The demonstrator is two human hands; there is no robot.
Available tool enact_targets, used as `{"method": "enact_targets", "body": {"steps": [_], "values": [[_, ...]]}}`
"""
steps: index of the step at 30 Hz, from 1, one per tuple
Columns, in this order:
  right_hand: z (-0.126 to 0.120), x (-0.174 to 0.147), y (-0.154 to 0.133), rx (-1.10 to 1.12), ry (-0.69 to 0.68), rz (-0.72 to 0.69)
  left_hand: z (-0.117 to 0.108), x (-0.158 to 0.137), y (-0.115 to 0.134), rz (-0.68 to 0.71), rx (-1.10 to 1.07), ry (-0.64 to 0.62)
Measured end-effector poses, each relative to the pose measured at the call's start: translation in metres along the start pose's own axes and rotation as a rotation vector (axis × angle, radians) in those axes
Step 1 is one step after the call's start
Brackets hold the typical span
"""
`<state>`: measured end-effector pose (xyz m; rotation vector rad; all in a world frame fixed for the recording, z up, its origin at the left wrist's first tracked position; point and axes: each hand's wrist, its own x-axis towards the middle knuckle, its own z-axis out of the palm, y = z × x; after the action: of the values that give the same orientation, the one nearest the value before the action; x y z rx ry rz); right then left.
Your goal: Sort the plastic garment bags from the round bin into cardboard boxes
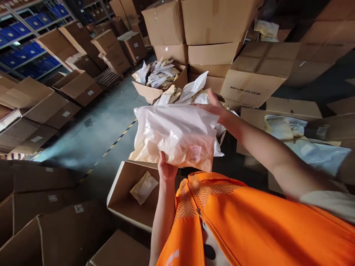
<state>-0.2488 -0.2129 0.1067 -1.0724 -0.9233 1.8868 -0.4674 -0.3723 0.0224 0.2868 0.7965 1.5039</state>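
Both hands' fingers grip the plastic bag (177, 135): left hand (166, 169) below, right hand (215, 107) above

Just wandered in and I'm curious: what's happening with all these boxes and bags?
A person in an orange vest holds a translucent plastic bag up with both hands: the left hand grips its near edge, and the right hand holds the far edge. Below it sits an open cardboard box with one packet inside. More open boxes of bagged items stand on the warehouse floor beyond.
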Motion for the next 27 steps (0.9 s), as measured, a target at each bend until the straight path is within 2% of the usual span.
{"method": "enact_targets", "body": {"steps": [2, 4, 7, 11, 14, 22, 27], "values": [[-0.010, -0.014, 0.020, 0.109, -0.244, 0.052, 0.000, -0.007, 0.014, 0.033, -0.059, 0.046], [-0.008, -0.032, 0.046, 0.106, -0.332, 0.028, 0.001, -0.013, 0.024, 0.043, -0.117, 0.094], [0.018, -0.055, 0.078, 0.024, -0.319, -0.082, -0.003, -0.021, 0.031, 0.028, -0.180, 0.148], [0.060, -0.063, 0.091, 0.001, -0.248, -0.193, -0.017, -0.031, 0.036, 0.047, -0.195, 0.145], [0.077, -0.057, 0.093, -0.015, -0.251, -0.175, -0.031, -0.038, 0.040, 0.076, -0.207, 0.140], [0.097, -0.038, 0.111, -0.077, -0.297, -0.088, -0.061, -0.052, 0.043, 0.146, -0.267, 0.204], [0.119, -0.024, 0.130, -0.138, -0.296, -0.023, -0.075, -0.064, 0.029, 0.216, -0.278, 0.281]]}}
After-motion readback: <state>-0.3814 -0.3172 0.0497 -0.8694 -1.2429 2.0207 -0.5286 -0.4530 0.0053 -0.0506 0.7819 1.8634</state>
